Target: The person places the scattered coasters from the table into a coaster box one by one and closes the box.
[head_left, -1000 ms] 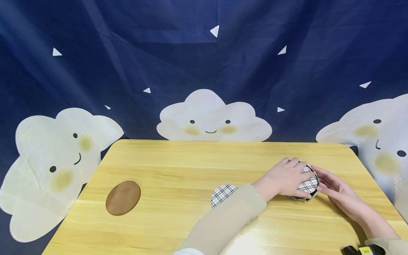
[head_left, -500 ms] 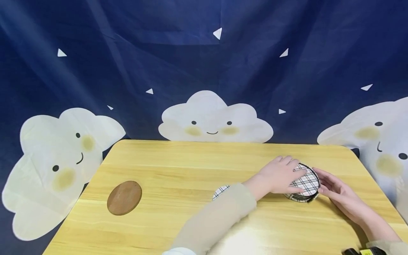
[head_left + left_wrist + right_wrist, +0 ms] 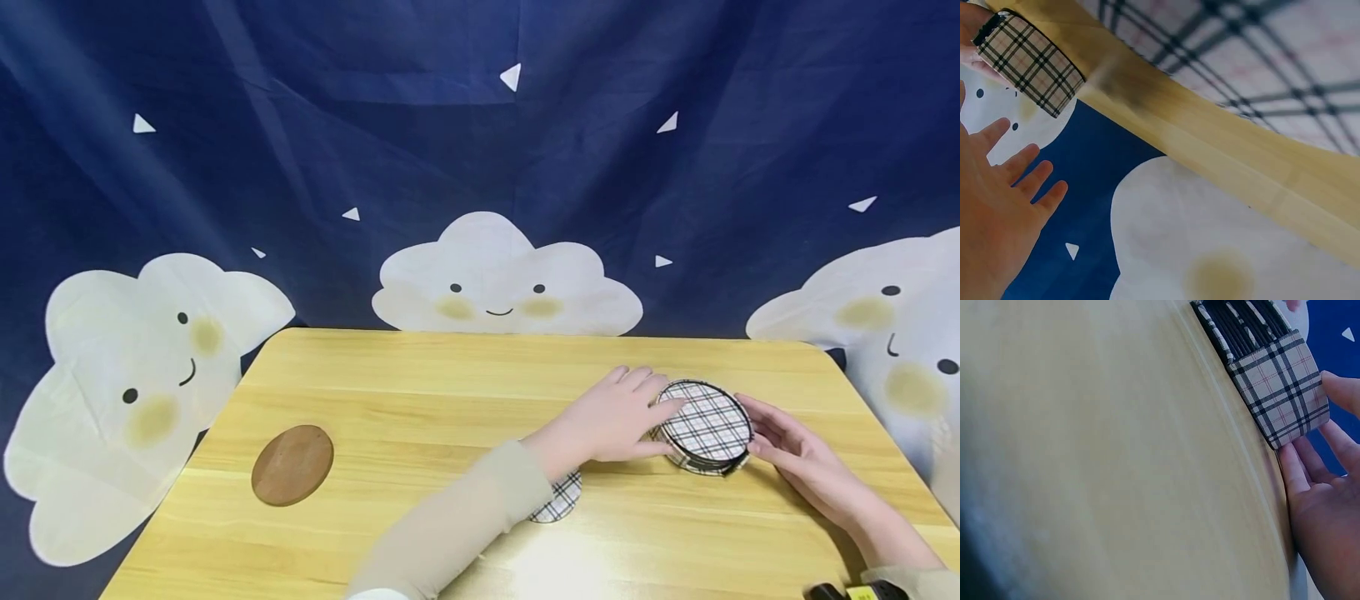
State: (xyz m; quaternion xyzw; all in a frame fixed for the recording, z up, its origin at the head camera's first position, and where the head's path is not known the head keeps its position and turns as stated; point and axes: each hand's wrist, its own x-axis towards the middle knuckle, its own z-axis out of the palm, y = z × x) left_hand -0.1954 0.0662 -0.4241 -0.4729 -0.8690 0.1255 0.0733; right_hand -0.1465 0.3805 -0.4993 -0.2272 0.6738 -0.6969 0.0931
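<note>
A round plaid coaster holder (image 3: pixel 707 423) with black edging stands at the right of the table, a plaid disc on its top. Several dark coaster edges show inside its side opening in the right wrist view. My right hand (image 3: pixel 806 467) holds its right side between thumb and fingers. At its left, my left hand (image 3: pixel 611 421) has its fingers spread and extended, fingertips overlapping the near left rim in the head view. The left palm holds nothing in the left wrist view. A plaid coaster (image 3: pixel 561 498) lies on the table, partly hidden under my left forearm.
A brown round coaster (image 3: pixel 292 465) lies on the left of the wooden table (image 3: pixel 405 400). A dark blue curtain (image 3: pixel 420 167) printed with white clouds hangs behind the table's far edge. A black and yellow device (image 3: pixel 862 592) sits at the right wrist.
My left hand has drawn back leftward from the top of the coaster holder, uncovering its plaid top. The left forearm now covers a different part of the loose coaster. My right hand stays put.
</note>
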